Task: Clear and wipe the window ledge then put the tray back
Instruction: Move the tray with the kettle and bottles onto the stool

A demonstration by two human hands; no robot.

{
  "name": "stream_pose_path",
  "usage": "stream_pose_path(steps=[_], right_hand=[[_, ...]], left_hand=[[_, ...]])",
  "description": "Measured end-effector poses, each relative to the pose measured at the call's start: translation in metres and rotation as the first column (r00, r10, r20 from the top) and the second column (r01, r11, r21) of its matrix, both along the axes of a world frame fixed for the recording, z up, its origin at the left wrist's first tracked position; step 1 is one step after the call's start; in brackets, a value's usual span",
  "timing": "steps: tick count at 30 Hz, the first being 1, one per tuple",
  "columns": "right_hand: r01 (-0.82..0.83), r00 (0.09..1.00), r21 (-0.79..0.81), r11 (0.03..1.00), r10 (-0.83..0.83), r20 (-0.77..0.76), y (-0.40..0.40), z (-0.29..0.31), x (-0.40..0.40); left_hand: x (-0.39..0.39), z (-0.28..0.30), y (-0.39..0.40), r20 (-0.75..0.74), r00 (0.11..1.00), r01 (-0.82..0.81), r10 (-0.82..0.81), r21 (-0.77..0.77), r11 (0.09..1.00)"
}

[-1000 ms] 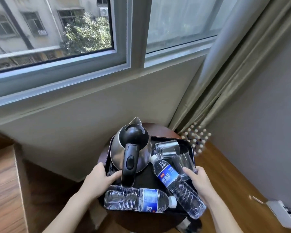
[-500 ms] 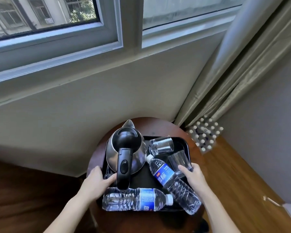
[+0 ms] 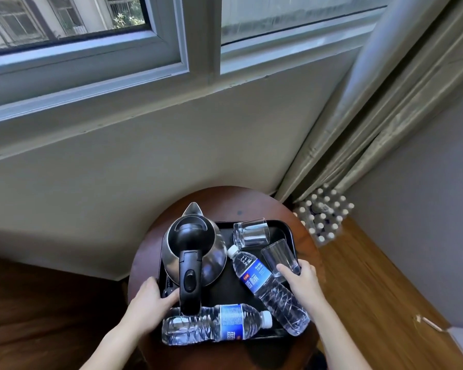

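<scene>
- Left hand [image 3: 151,296]: fingers curled over the near-left rim of the tray [image 3: 285,227], gripping it.
- Right hand [image 3: 301,280]: grips the tray's right rim, thumb against the nearer drinking glass [image 3: 278,256].
- Tray: sits on the round wooden worktop [image 3: 225,200], directly between the two hands.
- On the tray: kettle [image 3: 195,252] at left; one water bottle [image 3: 217,323] along the near edge; second water bottle [image 3: 267,287] diagonal at right; farther glass [image 3: 250,232] on its side at the back.
- Window ledge [image 3: 145,110]: beyond the tray, above the wall; nothing visible on it.
- Progress, as judged: clearing appears done; wiping cannot be judged, and no cloth shows; returning the tray remains.
</scene>
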State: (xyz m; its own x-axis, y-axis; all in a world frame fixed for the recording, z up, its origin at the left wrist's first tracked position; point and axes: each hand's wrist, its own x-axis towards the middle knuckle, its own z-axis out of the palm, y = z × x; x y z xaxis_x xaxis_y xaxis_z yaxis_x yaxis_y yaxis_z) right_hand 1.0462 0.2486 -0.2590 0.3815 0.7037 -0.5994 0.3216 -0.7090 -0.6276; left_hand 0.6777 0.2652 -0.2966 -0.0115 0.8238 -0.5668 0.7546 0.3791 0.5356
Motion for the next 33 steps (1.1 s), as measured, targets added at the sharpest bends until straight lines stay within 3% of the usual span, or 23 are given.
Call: stream_pose_path(steps=[14,19,26,33], right_hand=[[-0.068,0.997,-0.016,0.998,0.069,0.045,0.001,-0.003,-0.003],[-0.101,0.99,-0.05,0.994,0.105,0.089,0.002,0.007,-0.008],[-0.117,0.966,-0.007,0.993,0.116,0.231,-0.009,0.053,-0.035],[-0.196,0.966,0.164,0.967,0.162,0.2,-0.02,0.135,-0.078]], left_hand=[[0.014,0.043,-0.007,0.022,0.999,-0.043,0.043,-0.011,0.999],[-0.009,0.015,-0.009,0.062,0.998,0.012,-0.009,-0.055,0.998],[0.0,0.097,-0.014,-0.023,0.999,0.027,-0.025,0.057,0.998],[-0.004,0.175,-0.017,0.006,0.997,0.078,-0.082,0.233,0.969]])
